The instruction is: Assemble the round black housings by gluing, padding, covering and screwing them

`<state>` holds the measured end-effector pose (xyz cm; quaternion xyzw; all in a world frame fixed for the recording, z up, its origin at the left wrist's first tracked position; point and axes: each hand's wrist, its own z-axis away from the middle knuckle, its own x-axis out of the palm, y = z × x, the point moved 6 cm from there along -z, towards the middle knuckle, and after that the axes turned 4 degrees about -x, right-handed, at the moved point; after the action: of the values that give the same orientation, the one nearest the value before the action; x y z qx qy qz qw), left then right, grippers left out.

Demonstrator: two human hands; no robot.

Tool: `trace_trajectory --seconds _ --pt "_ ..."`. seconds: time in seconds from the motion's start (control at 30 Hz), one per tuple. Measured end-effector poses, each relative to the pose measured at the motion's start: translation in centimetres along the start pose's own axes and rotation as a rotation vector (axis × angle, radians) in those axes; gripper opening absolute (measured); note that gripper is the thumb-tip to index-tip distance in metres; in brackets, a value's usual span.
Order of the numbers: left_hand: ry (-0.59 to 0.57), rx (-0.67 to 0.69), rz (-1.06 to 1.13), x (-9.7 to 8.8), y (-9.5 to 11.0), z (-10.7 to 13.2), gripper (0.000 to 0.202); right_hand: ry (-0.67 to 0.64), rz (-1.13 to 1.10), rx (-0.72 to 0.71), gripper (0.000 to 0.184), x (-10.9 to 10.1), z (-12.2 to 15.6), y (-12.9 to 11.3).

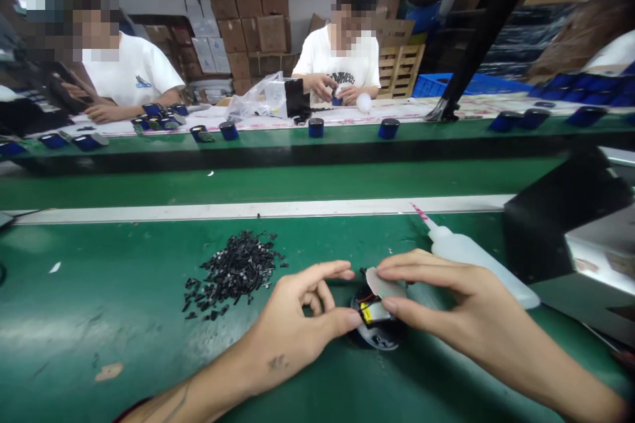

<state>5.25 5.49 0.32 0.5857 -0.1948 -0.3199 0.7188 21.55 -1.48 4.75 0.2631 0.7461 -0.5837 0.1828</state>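
A small round black device (378,330) lies on the green bench in front of me, with a yellow-labelled silver battery and red wires showing inside it. My left hand (302,317) pinches the device's left edge between thumb and forefinger. My right hand (446,304) holds a thin grey strip (384,286) between thumb and forefinger, just above the battery. Right behind my right hand lies a white squeeze bottle (476,261) with a pink tip.
A heap of several small black plastic parts (233,271) lies to the left. A black panel (560,211) stands at the right. Beyond the green conveyor (297,178), two people in white shirts work at a far table with blue cylindrical housings (388,127).
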Motion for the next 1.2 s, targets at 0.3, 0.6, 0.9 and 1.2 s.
trace_trajectory --seconds 0.3,0.6,0.9,1.2 --pt "-0.222 -0.135 0.1 1.4 -1.0 -3.0 0.041 -0.031 -0.134 0.169 0.023 -0.1 0.4 1.2" --pt "-0.339 -0.32 0.153 2.9 -1.0 -4.3 0.025 -0.241 -0.062 -0.149 0.02 0.2 1.5 0.2" --pt "-0.362 -0.378 0.369 3.2 -1.6 -3.3 0.031 -0.238 0.278 -0.484 0.029 0.7 2.4 -0.8" --pt "-0.475 -0.31 0.431 3.3 -2.2 -2.8 0.042 -0.232 0.358 -0.546 0.04 1.1 3.5 0.2"
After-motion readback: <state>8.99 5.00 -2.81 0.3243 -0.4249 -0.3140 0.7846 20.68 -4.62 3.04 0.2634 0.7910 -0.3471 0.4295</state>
